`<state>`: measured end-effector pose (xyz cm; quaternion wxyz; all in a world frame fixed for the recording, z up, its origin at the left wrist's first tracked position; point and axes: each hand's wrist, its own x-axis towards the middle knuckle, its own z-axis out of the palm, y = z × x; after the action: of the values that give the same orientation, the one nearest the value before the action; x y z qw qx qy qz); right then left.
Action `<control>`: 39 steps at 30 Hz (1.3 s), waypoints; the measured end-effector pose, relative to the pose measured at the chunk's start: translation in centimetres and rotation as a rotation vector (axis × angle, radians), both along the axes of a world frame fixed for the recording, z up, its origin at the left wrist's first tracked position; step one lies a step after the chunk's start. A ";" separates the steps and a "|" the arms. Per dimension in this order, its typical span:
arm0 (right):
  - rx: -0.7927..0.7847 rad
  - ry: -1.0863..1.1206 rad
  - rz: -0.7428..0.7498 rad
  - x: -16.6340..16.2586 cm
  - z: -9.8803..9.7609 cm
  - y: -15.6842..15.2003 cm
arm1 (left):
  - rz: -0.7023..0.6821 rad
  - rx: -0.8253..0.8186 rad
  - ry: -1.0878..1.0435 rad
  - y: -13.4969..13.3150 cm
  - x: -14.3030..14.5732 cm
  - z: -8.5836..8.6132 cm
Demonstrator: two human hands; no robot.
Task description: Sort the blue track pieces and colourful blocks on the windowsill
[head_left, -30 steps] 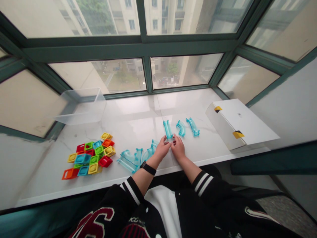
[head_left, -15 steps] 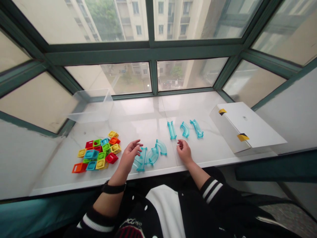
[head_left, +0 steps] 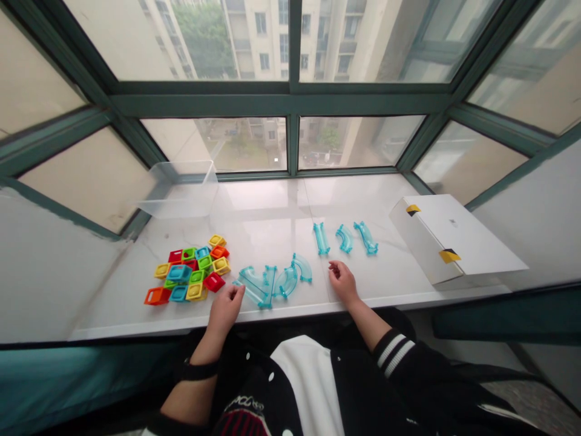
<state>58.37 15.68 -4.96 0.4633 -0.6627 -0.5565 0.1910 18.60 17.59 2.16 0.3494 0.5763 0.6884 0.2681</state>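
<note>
My left hand [head_left: 226, 307] lies at the front edge of the white sill [head_left: 272, 212]. Its fingers are curled on the left end of a clear teal track piece [head_left: 247, 289]. That piece belongs to a small heap of teal curved tracks [head_left: 290, 280]. My right hand [head_left: 344, 282] rests on the sill to the right of the heap, loosely curled and holding nothing. Just beyond it, three separate teal track pieces [head_left: 345, 238] lie side by side in a row.
A pile of coloured square blocks [head_left: 190, 275] sits left of my left hand. A clear plastic bin [head_left: 181, 192] stands at the back left by the window. A white cardboard box [head_left: 454, 239] lies at the right end of the sill.
Both hands left the track piece in the row. My left hand swung left across the heap and drew back to its left end. My right hand pulled back slightly.
</note>
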 end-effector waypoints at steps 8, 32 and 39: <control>0.004 -0.057 0.033 0.2 -0.3 0.0 | -0.027 -0.450 -0.102 -0.1 0.9 -1.6; -0.005 -0.126 0.073 0.0 -0.5 0.0 | 0.208 -0.365 -0.822 -0.7 2.6 -1.1; -0.008 -0.135 0.076 0.1 -0.6 0.1 | 0.265 -0.350 -0.987 -0.5 3.1 -0.4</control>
<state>58.44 15.76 -5.58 0.4143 -0.6543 -0.6107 0.1655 21.71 17.12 1.73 0.6854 0.2230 0.5436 0.4301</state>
